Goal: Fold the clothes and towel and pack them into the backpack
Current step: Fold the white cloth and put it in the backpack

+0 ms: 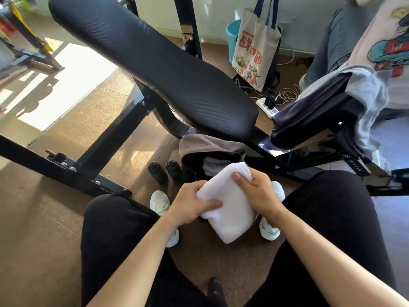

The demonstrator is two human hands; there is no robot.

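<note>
The left hand [192,202] and right hand [260,190] each grip a side of 1 folded white towel [231,214], held just above the 1 open backpack [200,144] on the floor below the near edge of the bench [155,63]. If either grip slackens, the folds may spring open or snag the bag's mouth. 2 black bottles [157,172] stand beside it; seemingly 2 garments [309,107] drape the bench's right end.

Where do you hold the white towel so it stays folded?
Grip the white towel at its two long edges, left hand from the left, right hand from the right, thumbs on top. It is a thick folded stack, so pinching through all layers should keep it together.
</note>
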